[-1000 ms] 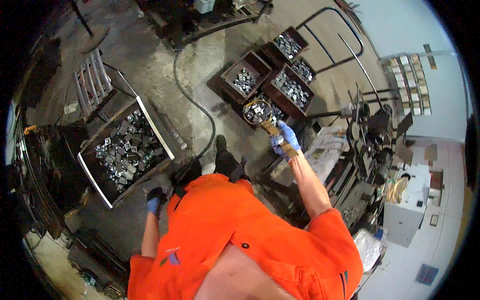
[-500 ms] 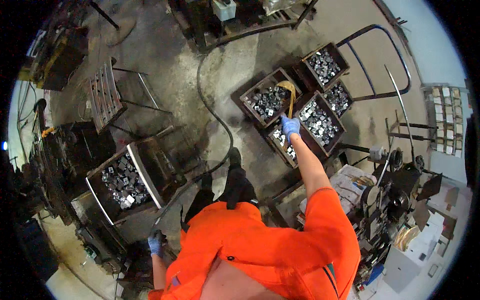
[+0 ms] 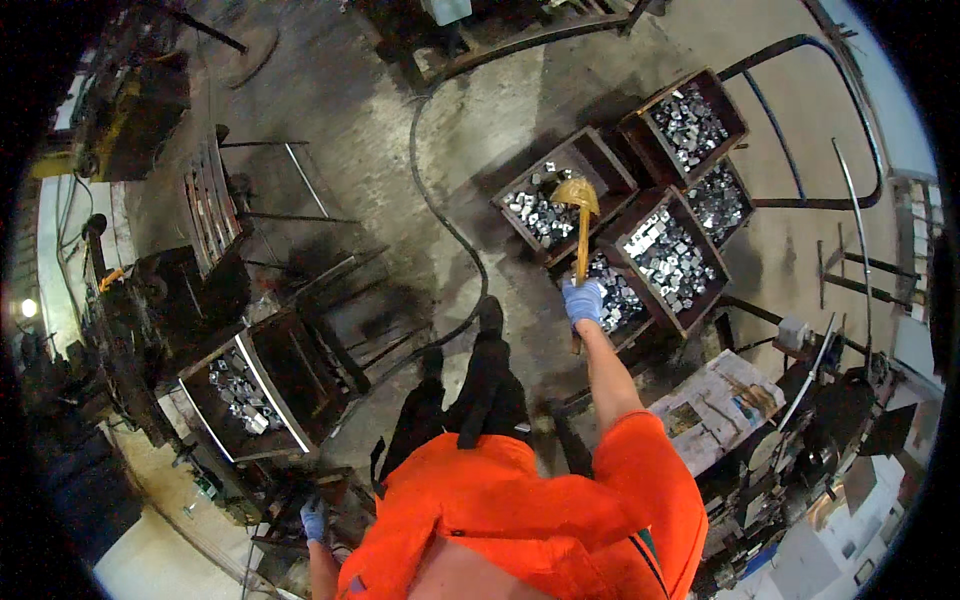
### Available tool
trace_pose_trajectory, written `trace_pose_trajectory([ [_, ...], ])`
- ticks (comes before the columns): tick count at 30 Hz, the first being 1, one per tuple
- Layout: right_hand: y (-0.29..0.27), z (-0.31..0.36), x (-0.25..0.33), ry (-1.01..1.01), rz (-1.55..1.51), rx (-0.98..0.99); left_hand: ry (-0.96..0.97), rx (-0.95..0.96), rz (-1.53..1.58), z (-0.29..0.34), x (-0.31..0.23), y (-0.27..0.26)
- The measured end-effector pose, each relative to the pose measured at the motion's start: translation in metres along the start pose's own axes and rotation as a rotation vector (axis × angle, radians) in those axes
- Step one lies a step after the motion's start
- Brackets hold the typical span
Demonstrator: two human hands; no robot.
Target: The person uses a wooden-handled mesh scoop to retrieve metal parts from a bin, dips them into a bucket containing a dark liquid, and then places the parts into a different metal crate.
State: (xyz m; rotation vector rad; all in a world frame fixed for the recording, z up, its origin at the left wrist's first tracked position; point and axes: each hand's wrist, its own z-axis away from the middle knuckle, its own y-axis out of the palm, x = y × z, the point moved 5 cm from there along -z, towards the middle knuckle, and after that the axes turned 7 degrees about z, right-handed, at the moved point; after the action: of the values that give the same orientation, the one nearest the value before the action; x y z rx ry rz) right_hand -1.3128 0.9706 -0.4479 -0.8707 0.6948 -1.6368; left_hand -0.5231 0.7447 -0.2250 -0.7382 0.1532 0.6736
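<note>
My right hand (image 3: pixel 583 302), in a blue glove, is closed round the handle of a yellow scoop (image 3: pixel 575 194). The scoop's rounded head is over an open metal bin (image 3: pixel 597 160) partly filled with small shiny metal pieces (image 3: pixel 541 212); I cannot tell whether it touches them. Beneath and beside this hand are more bins of similar metal pieces (image 3: pixel 668 256). Low on the left, my left hand (image 3: pixel 313 520), also gloved in blue, is beside dark machinery. Its fingers are too dim to make out.
A tray (image 3: pixel 275 405) with white edges holds more metal pieces on the left. Behind it stands a slatted chair (image 3: pixel 210 205). A dark hose (image 3: pixel 440 225) snakes across the floor. A tubular handle (image 3: pixel 870 110) rises beyond the bins; a cluttered bench (image 3: pixel 720 410) is on the right.
My right hand has drawn the scoop back slightly toward me, within the near-left bin. My left hand has lowered a little. The whole view has shifted slightly.
</note>
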Motion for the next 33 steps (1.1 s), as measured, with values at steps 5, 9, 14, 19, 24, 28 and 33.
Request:
trace_pose_trajectory([
  [5,-0.02,-0.062,0.021,0.011,-0.105,-0.162,0.163,0.021,-0.209,0.013,-0.033,0.004],
  [9,-0.01,-0.062,0.011,0.029,-0.386,0.035,0.264,-0.021,-0.206,0.009,-0.052,0.005],
  [14,-0.008,0.053,0.029,0.128,-1.584,0.864,0.117,0.013,-0.048,0.013,-0.022,0.025],
  [19,-0.002,0.139,0.076,0.076,-1.152,0.82,0.226,0.08,0.226,0.018,0.036,0.039],
  [24,-0.018,0.208,0.155,-0.533,-0.25,-0.239,0.089,-0.011,0.55,0.035,0.112,0.026],
  [28,0.004,0.296,0.194,-0.777,0.215,-0.255,0.154,-0.208,0.536,0.066,0.216,-0.002],
  [33,0.032,0.349,0.191,-1.041,0.038,-0.059,-0.075,-0.601,0.783,0.123,0.374,-0.006],
])
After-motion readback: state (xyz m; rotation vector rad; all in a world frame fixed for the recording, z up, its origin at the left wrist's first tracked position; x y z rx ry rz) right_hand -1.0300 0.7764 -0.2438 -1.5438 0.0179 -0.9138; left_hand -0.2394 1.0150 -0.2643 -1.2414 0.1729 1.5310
